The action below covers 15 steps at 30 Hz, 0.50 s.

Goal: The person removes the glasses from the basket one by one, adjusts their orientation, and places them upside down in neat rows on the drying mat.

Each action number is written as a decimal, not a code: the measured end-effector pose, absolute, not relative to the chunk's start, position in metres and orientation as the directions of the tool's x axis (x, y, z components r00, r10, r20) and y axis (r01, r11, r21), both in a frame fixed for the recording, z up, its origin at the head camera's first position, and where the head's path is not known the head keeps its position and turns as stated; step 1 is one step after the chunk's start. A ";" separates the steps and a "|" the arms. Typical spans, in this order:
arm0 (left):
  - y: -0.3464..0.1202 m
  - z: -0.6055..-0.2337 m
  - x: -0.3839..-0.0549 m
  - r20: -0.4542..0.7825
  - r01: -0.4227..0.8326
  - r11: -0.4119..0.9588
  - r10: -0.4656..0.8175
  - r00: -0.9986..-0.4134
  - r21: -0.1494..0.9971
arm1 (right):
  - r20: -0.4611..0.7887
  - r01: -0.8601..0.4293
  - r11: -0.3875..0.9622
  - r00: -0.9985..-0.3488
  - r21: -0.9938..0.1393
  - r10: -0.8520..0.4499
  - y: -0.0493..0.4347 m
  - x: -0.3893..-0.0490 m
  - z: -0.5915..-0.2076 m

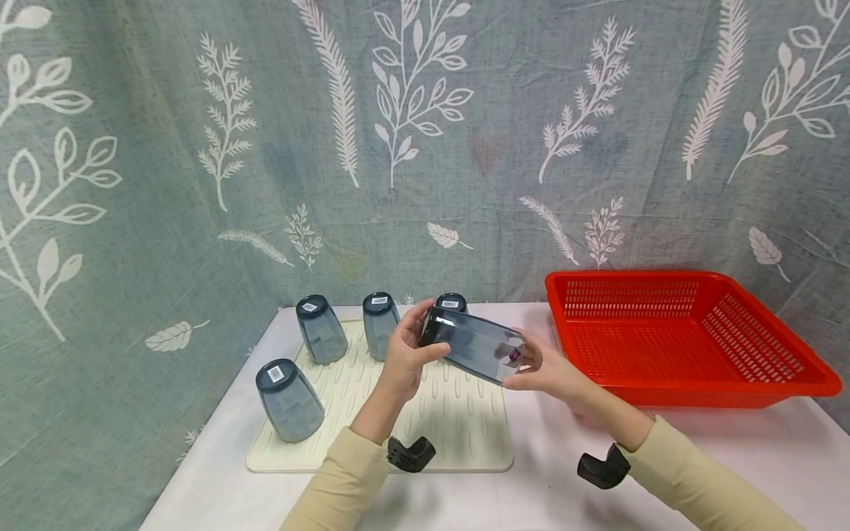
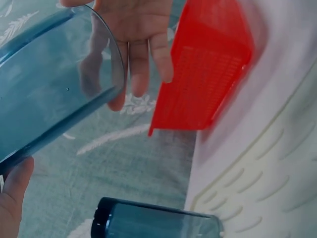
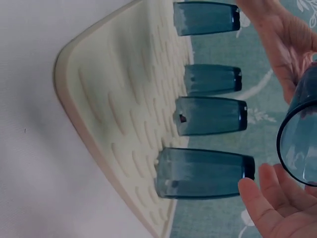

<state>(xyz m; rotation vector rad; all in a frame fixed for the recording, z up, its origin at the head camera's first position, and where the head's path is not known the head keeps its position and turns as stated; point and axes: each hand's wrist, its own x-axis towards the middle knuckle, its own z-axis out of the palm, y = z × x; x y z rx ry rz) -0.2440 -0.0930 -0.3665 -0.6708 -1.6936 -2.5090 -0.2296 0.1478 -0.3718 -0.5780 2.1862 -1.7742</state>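
Observation:
A blue-tinted clear drinking glass (image 1: 474, 343) is held in the air on its side, tilted, above a cream drying mat (image 1: 465, 446). My left hand (image 1: 402, 363) grips its dark base end, thumb in front and fingers behind. At the mouth end my right hand (image 1: 547, 369) pinches the rim, its thumb on the lower edge; in the left wrist view its other fingers stretch out past the rim (image 2: 120, 64). A small dark pink-marked label (image 1: 515, 355) shows near the mouth. Several matching glasses stand upside down on the mat, one front left (image 1: 292, 405), the others along the back.
A red perforated plastic basket (image 1: 671, 394) stands on the white-covered table at the right. Behind everything hangs a grey-green curtain (image 1: 491, 214) with white leaf prints. The back glasses (image 1: 322, 332) stand close to it, one partly hidden behind the held glass.

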 end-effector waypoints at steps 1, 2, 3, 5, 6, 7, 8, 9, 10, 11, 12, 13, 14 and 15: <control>-0.094 -0.365 -0.244 0.376 0.276 -0.391 0.205 -0.904 0.878 | 0.034 -0.135 0.189 -0.888 -0.973 -0.459 0.147 -0.229 -0.372; -0.094 -0.364 -0.243 0.379 0.283 -0.381 0.206 -0.902 0.880 | 0.026 -0.134 0.207 -0.890 -0.969 -0.456 0.147 -0.229 -0.372; -0.095 -0.363 -0.243 0.381 0.288 -0.372 0.205 -0.902 0.882 | 0.016 -0.132 0.227 -0.893 -0.965 -0.450 0.146 -0.229 -0.373; -0.095 -0.361 -0.242 0.382 0.296 -0.357 0.199 -0.902 0.886 | 0.003 -0.130 0.252 -0.895 -0.959 -0.447 0.145 -0.230 -0.374; -0.096 -0.359 -0.241 0.382 0.298 -0.355 0.196 -0.903 0.886 | -0.001 -0.130 0.263 -0.895 -0.956 -0.446 0.144 -0.230 -0.374; -0.096 -0.359 -0.241 0.380 0.298 -0.353 0.192 -0.905 0.887 | -0.006 -0.128 0.272 -0.896 -0.954 -0.443 0.143 -0.231 -0.375; -0.096 -0.358 -0.240 0.377 0.296 -0.353 0.188 -0.907 0.887 | -0.006 -0.130 0.276 -0.896 -0.952 -0.443 0.142 -0.231 -0.375; -0.096 -0.357 -0.240 0.372 0.293 -0.352 0.181 -0.910 0.889 | -0.006 -0.132 0.280 -0.897 -0.951 -0.441 0.141 -0.232 -0.376; -0.096 -0.356 -0.240 0.369 0.292 -0.350 0.176 -0.913 0.890 | -0.003 -0.135 0.281 -0.897 -0.950 -0.442 0.141 -0.233 -0.376; -0.096 -0.355 -0.239 0.364 0.290 -0.348 0.170 -0.916 0.891 | 0.000 -0.138 0.283 -0.898 -0.949 -0.439 0.140 -0.233 -0.377; -0.096 -0.354 -0.239 0.359 0.286 -0.348 0.166 -0.918 0.893 | 0.005 -0.143 0.281 -0.898 -0.949 -0.440 0.139 -0.234 -0.377; -0.096 -0.354 -0.239 0.354 0.283 -0.347 0.162 -0.921 0.894 | 0.007 -0.144 0.279 -0.898 -0.949 -0.439 0.138 -0.234 -0.378; -0.096 -0.353 -0.239 0.351 0.281 -0.345 0.160 -0.923 0.896 | 0.009 -0.147 0.281 -0.898 -0.948 -0.439 0.137 -0.234 -0.378; -0.096 -0.352 -0.239 0.350 0.281 -0.340 0.158 -0.923 0.897 | 0.008 -0.146 0.282 -0.898 -0.948 -0.439 0.136 -0.235 -0.379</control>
